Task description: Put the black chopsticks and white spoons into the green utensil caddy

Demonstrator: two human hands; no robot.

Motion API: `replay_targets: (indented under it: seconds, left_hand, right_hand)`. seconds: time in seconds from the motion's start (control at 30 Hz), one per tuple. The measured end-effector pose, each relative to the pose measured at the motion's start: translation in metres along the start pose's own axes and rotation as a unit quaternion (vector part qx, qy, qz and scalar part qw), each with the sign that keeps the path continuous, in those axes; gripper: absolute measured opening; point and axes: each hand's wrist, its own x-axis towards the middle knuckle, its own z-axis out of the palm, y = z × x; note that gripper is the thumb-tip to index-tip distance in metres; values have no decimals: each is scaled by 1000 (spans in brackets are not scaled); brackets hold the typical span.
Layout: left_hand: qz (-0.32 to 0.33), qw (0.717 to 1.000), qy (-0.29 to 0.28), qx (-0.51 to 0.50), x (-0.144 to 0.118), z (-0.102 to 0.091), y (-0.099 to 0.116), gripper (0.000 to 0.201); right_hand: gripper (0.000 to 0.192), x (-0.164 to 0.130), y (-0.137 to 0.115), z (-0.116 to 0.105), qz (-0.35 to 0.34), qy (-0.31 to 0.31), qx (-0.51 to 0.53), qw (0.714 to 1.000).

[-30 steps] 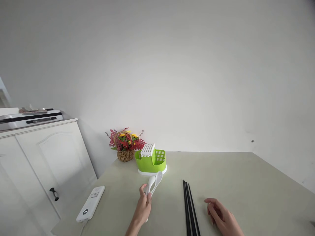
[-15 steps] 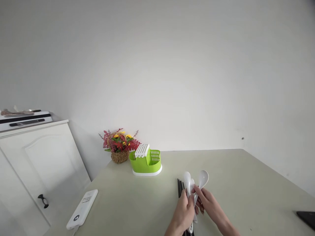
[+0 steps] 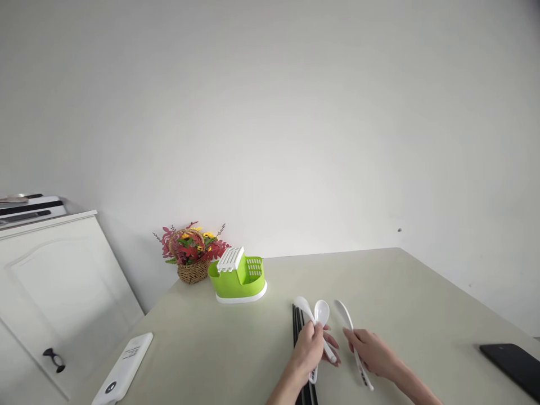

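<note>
Plain pale wall (image 3: 270, 140) rises behind a grey-green tabletop (image 3: 422, 315) as a person works over it with two bare hands. The left hand (image 3: 309, 344) is closed around two white spoons (image 3: 322, 310) that cross in its grip, bowls pointing away from the person and fanned apart, handles emerging below. The right hand (image 3: 371, 351), apart from the left, pinches a single white spoon (image 3: 343, 312) between thumb and fingers, its bowl angled to the far left and its handle slanting down past the palm. Long black chopsticks (image 3: 295, 323) lie side by side on the tabletop, running beneath the left hand; whether the hand touches them cannot be told. Farther back and to the left stands a bright green utensil holder (image 3: 236, 288) with a white slatted top piece (image 3: 231, 259) and a white base (image 3: 242, 300), well apart from both hands. Just beyond it, a wicker basket (image 3: 193, 274) of red and yellow flowers (image 3: 194, 244) sits near the wall. A white power bank (image 3: 126, 365) lies toward the left edge, a black phone (image 3: 512, 363) at far right. At left stands a white cabinet (image 3: 71, 281) with a dark handle (image 3: 54, 360).
</note>
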Motion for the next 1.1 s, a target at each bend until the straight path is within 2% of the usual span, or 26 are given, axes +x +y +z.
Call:
replay_targets:
  seconds: [0.23,0.4,0.5,0.6,0.73,0.87,1.0,1.1]
  left_hand:
    - [10,1000,-4,17,0,14,-2,55]
    - [1,1000,-21,21,-8,18,-3,61]
    - [-1,999,-23,42,-11,20,-2,66]
    - [15,998,-19,53,-14,22,2,62]
    - [7,1000,6,5,-19,24,9,56]
    - [7,1000,25,-7,-21,25,14,59]
    - [41,997,51,45,-21,26,12,63]
    - [35,995,67,64,-22,30,13,67]
  right_hand:
    - [15,-16,5,-4,3,-9,-172,985]
    - [14,-27,-3,-8,1,-1,-213,977]
    - [18,-35,-18,-16,11,28,-226,974]
    - [22,-48,-42,-25,-1,56,-178,983]
    - [35,-63,-65,-28,-29,-32,-99,994]
    - [48,-64,-64,-20,-23,-91,-38,995]
    - [47,-57,-57,-13,-30,-153,65,986]
    - [50,-53,-54,-11,-27,-162,141,976]
